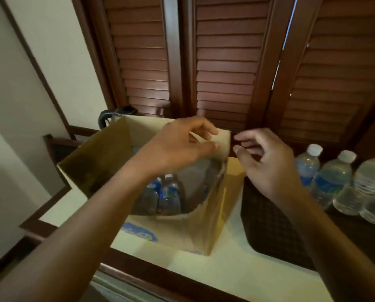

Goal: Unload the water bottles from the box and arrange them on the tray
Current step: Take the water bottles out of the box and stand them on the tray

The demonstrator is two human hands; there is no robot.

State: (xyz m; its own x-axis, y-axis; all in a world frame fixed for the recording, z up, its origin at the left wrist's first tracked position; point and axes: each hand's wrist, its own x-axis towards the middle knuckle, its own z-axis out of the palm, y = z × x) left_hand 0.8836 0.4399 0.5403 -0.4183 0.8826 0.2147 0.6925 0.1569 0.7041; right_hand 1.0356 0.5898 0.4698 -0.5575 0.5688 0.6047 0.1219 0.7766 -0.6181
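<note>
An open cardboard box point(99, 162) stands on a pale counter. Inside it, water bottles with blue labels point(169, 195) show between my arms. My left hand point(177, 144) pinches the box's far right flap point(222, 144) between thumb and fingers. Just right of that flap my right hand point(267, 162) hovers with its fingers loosely curled, holding nothing. A dark woven tray point(267, 221) lies to the right of the box. Three water bottles with white caps point(332, 182) stand along the tray's far right side.
Dark wooden louvred doors point(225, 62) rise right behind the counter. A black kettle point(116, 115) sits behind the box at the back left. The counter's dark wooden front edge point(160, 277) runs below the box. A pale wall is on the left.
</note>
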